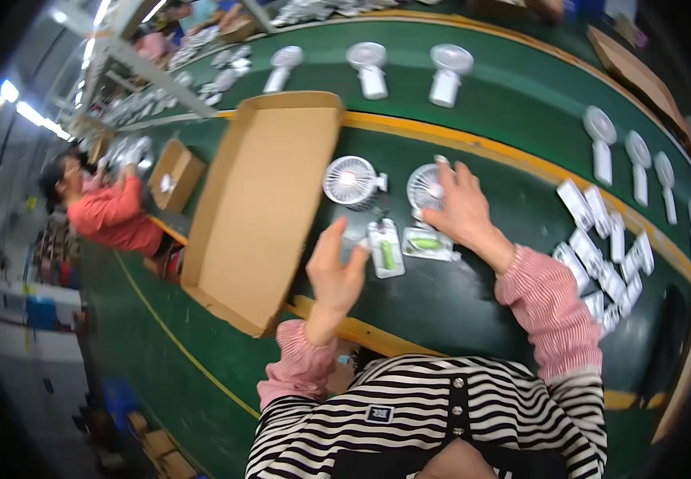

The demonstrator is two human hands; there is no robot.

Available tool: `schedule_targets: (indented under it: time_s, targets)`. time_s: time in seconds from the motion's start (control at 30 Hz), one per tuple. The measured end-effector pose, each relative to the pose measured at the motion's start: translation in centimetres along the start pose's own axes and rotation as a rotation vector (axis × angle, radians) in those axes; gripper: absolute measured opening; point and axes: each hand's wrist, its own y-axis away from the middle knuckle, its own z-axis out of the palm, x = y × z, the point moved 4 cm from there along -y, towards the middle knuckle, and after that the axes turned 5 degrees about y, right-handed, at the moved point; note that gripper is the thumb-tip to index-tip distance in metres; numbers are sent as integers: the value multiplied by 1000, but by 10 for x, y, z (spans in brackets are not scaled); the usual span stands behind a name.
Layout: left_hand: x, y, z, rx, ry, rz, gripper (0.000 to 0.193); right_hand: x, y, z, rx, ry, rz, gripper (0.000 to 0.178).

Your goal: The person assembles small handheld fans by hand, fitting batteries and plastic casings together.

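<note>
My left hand [334, 274] is slightly blurred, its fingers apart and nothing in it, beside a clear packet [386, 249] with a green thing inside. My right hand [465, 209] has its fingers and thumb around the right side of a small white fan [422, 188]. Its palm hides part of that fan. Just below lies a second packet [428, 245] with a green content. Another white fan [349, 181] with a round grille rests on the dark green table, left of the held one.
A large open cardboard box [262, 207] stands at the left. White packaged pieces [601, 259] lie heaped at the right. White handheld fans [448, 73] sit along the green conveyor belt [521, 104] behind a yellow edge. A co-worker [110, 207] in orange works farther left.
</note>
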Motion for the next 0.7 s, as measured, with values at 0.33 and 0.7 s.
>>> schedule_targets:
  time_s: [0.33,0.7]
  targets:
    - [-25,-32,54,-76,-310,145,60,48,64,-47,-37,-93,151,92]
    - [-15,-115,90,-89,-357,427,50,129,114,-67,331,-126,211,67]
